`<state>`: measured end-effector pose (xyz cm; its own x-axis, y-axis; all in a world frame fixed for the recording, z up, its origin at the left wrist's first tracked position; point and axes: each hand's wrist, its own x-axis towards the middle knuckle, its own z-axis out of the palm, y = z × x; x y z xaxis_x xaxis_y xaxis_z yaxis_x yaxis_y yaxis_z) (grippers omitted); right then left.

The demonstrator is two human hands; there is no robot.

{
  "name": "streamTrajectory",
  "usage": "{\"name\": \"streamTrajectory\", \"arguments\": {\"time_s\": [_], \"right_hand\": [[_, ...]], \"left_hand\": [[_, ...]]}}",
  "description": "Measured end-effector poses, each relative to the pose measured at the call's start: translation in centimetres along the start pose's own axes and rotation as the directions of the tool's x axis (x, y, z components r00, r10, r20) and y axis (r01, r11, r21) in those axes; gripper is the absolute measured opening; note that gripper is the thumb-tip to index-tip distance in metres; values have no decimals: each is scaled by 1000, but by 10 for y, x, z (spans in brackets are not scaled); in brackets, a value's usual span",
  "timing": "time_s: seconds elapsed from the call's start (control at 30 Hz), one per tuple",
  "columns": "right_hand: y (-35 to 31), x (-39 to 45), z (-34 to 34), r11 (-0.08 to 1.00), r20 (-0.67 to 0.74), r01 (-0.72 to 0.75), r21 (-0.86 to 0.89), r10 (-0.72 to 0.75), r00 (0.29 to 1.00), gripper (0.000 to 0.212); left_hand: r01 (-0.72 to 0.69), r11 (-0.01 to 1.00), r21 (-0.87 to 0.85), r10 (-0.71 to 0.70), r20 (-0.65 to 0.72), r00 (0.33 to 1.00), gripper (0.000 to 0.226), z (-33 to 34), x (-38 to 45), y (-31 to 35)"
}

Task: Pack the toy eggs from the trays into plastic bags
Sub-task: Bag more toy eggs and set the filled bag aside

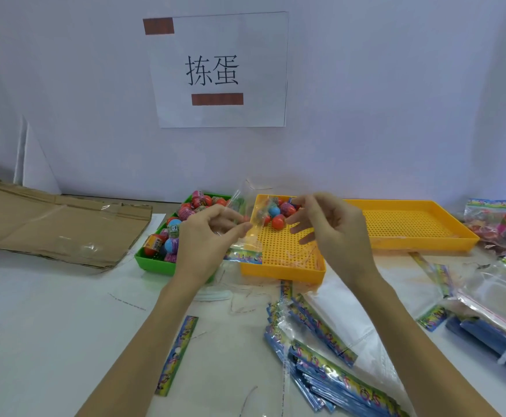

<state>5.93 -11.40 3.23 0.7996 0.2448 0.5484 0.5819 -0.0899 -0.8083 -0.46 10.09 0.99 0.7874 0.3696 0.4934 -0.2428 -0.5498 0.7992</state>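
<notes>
Together both hands (272, 230) hold a clear bag (247, 227) above the eggs (278, 213)

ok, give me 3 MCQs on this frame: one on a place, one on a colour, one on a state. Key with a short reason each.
1. Where does the green plastic tray of toy eggs sit relative to the near perforated yellow tray?
A. to its left
B. to its right
C. stacked on top

2. What colour is the long tray with no eggs in it?
A. green
B. yellow
C. blue

3. What is the left hand doing?
A. lying flat on the table
B. pinching a clear plastic bag
C. gripping the cardboard

Key: 1 A, the green tray lies left of the yellow one. 2 B, its mesh floor is bare yellow. 3 B, thumb and fingers close on the film.
</notes>
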Motion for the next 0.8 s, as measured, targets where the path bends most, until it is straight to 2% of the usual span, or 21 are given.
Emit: {"name": "streamTrajectory", "arguments": {"time_s": [0.07, 0.13, 0.27, 0.4, 0.47, 0.53, 0.6, 0.67, 0.73, 0.8], "right_hand": [[11, -2, 8, 990, -6, -38, -134, 37, 999, 18], [21, -3, 16, 964, 52, -22, -266, 37, 998, 26], [34, 4, 27, 912, 207, 0, -409, 93, 974, 41], [42, 33, 34, 793, 330, -10, -609, 265, 906, 57], [46, 44, 39, 750, 374, 10, -662, 318, 871, 57], [52, 50, 45, 718, 371, 35, -695, 316, 873, 45], [55, 50, 47, 720, 338, 62, -691, 246, 909, 35], [55, 46, 46, 774, 303, 95, -626, 129, 944, 29], [54, 41, 40, 858, 210, 52, -511, 66, 976, 27], [54, 34, 31, 870, 130, 45, -490, 23, 991, 25]], "left_hand": [[42, 998, -55, -41, 23, 999, 18, 0, 0, 2], [80, 993, -84, -76, 52, 996, 22, -1, 1, 4], [88, 993, -76, -80, 96, 992, 28, 0, 1, 6], [49, 998, -40, -44, 111, 993, 29, 3, 0, 6], [28, 999, -45, -22, 126, 992, 29, 4, -1, 7], [14, 998, -61, -6, 141, 990, 29, 6, -2, 7], [-1, 998, -67, 11, 146, 989, 29, 7, -3, 7], [-11, 997, -79, 23, 149, 989, 28, 9, -4, 8], [-16, 995, -95, 30, 152, 988, 28, 11, -4, 9], [-11, 994, -107, 28, 157, 987, 29, 12, -5, 9]]}}
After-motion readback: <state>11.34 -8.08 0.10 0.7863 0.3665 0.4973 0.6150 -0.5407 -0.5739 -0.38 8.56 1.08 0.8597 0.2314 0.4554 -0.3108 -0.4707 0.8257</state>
